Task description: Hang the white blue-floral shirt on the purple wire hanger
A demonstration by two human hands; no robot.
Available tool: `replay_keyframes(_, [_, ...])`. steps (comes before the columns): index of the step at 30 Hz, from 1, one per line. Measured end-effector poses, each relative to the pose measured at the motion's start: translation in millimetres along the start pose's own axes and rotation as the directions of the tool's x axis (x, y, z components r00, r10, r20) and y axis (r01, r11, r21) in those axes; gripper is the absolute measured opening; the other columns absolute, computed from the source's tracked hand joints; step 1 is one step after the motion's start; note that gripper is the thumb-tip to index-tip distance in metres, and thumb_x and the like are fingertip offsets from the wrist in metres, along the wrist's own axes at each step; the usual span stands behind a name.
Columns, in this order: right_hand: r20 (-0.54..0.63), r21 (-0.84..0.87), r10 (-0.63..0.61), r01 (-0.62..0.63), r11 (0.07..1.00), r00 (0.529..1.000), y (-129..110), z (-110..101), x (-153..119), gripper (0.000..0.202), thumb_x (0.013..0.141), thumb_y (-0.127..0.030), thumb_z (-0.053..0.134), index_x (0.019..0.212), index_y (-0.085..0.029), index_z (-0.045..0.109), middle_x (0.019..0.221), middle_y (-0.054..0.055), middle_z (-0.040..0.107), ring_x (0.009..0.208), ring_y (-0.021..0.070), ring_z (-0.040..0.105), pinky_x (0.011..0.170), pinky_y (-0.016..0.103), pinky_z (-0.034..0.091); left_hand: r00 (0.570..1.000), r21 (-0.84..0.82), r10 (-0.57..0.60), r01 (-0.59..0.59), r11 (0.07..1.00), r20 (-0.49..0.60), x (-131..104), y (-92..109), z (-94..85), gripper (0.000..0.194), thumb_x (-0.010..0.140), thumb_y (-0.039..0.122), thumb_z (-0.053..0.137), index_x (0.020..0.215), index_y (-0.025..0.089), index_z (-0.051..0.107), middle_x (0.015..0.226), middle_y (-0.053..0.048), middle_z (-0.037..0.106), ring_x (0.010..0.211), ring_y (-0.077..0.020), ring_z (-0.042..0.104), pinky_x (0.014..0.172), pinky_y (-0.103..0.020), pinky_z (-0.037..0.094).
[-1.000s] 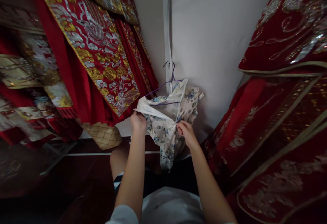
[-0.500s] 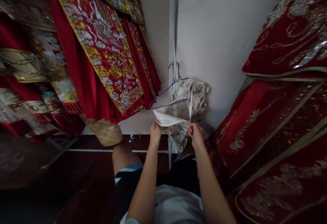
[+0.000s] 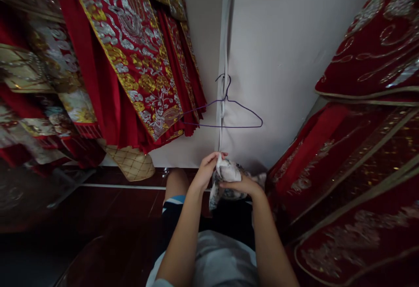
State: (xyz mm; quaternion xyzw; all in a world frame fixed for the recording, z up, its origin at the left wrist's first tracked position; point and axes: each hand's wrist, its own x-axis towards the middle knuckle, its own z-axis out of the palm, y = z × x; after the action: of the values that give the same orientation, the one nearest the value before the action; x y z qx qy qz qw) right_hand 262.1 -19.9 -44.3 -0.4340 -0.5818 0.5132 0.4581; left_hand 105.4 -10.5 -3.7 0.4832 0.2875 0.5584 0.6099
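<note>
A light floral garment (image 3: 231, 171) is bunched between my two hands, below a purple wire hanger (image 3: 225, 125). My left hand (image 3: 208, 168) pinches its upper left edge. From the right, my right hand (image 3: 244, 185) grips the cloth, its fingers reaching across the front of the bundle. Part of the fabric hangs down at the left, and another part sticks out beyond my right wrist. The hanger carries nothing and hangs by its hook from a pale strap (image 3: 226, 51) against the wall.
Red embroidered garments (image 3: 131, 60) hang at the left, their hem overlapping the hanger's left end. More dark red garments (image 3: 360, 138) stand at the right. A quilted gold piece (image 3: 132, 162) hangs low left, above a thin white rail (image 3: 124, 186).
The floral garment has come off the hanger and moved down, now bunched up. My hands have drawn closer together. The bare hanger hangs nearly level.
</note>
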Motion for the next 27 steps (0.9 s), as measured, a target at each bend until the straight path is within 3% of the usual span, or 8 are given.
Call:
replay_keyframes(2, [0.08,0.036,-0.048,0.045,0.998,0.996,-19.6,4.5,-6.2,0.045,0.051,-0.02,0.086,0.094,-0.024,0.074,0.103,0.001,0.074,0.097,0.02,0.066,0.089,0.033,0.052,0.998,0.095,0.041,-0.045,0.994,0.047,-4.0,8.0,5.9,0.024,0.078,0.04,0.071,0.077,0.016,0.072,0.106,-0.011,0.07,0.096,-0.0211,0.062,0.081,-0.026,0.045])
replay_keyframes(5, [0.101,0.194,-0.037,0.017,0.981,0.994,-39.4,12.4,-10.7,0.031,0.061,-0.028,0.083,0.091,-0.024,0.072,0.109,0.002,0.073,0.101,0.0192,0.065,0.094,0.031,0.05,0.993,0.247,0.088,-0.105,0.963,0.08,-8.0,16.9,6.3,0.019,0.078,0.032,0.072,0.089,0.017,0.077,0.099,-0.009,0.072,0.093,-0.0212,0.063,0.082,-0.027,0.046])
replay_keyframes(8, [0.038,0.343,0.019,-0.031,0.939,0.999,-43.6,15.6,-7.9,0.027,0.063,-0.03,0.081,0.087,-0.023,0.073,0.102,0.002,0.074,0.093,0.0188,0.068,0.086,0.029,0.051,0.994,0.314,0.107,-0.096,0.945,-0.018,-12.3,26.3,-3.7,0.028,0.07,0.024,0.079,0.098,0.019,0.077,0.098,-0.008,0.072,0.085,-0.0193,0.063,0.075,-0.027,0.047])
replay_keyframes(12, [-0.131,0.408,0.16,-0.094,0.908,0.978,-36.9,11.2,3.1,0.022,0.056,-0.03,0.077,0.074,-0.017,0.073,0.069,0.001,0.071,0.064,0.0159,0.062,0.06,0.025,0.048,0.975,0.308,0.134,-0.075,0.948,-0.177,-24.0,41.7,-26.3,0.033,0.064,0.015,0.08,0.096,0.02,0.076,0.1,-0.007,0.071,0.081,-0.0172,0.063,0.065,-0.023,0.046])
replay_keyframes(18, [-0.25,0.438,0.255,-0.126,0.89,0.934,-36.7,18.0,7.0,0.012,0.052,-0.027,0.069,0.056,-0.017,0.064,0.053,-0.003,0.06,0.055,0.0118,0.052,0.052,0.022,0.039,0.993,0.426,-0.119,0.105,0.899,0.006,-40.7,44.6,-49.3,0.046,0.066,0.022,0.082,0.11,0.018,0.071,0.102,-0.013,0.07,0.057,-0.0133,0.059,0.047,-0.022,0.04])
replay_keyframes(21, [-0.188,0.402,0.277,-0.184,0.897,0.942,-47.4,25.5,1.4,0.013,0.051,-0.026,0.069,0.06,-0.018,0.066,0.059,-0.002,0.061,0.059,0.0128,0.054,0.054,0.022,0.041,0.988,0.433,-0.062,-0.005,0.902,0.141,-39.5,32.2,-42.1,0.05,0.064,0.025,0.084,0.112,0.019,0.07,0.102,-0.012,0.07,0.075,-0.0196,0.064,0.065,-0.026,0.05])
replay_keyframes(24, [-0.137,0.309,0.232,-0.181,0.934,0.963,-61.9,17.3,-2.2,0.014,0.051,-0.027,0.069,0.06,-0.019,0.064,0.061,-0.001,0.062,0.06,0.0141,0.055,0.053,0.023,0.042,0.918,0.501,-0.163,-0.044,0.864,0.362,-34.7,21.0,-33.1,0.035,0.075,0.037,0.076,0.103,0.016,0.072,0.094,-0.007,0.07,0.083,-0.0198,0.062,0.078,-0.028,0.048])
replay_keyframes(27, [-0.145,0.242,0.131,-0.093,0.966,0.981,-78.6,-15.4,0.5,0.016,0.058,-0.033,0.064,0.054,-0.02,0.055,0.054,0.0,0.056,0.053,0.0146,0.051,0.049,0.025,0.041,0.881,0.708,-0.31,-0.041,0.705,0.358,-30.1,18.1,-43.5,0.037,0.081,0.05,0.067,0.082,0.013,0.071,0.07,0.0,0.064,0.063,-0.0134,0.053,0.062,-0.023,0.041])
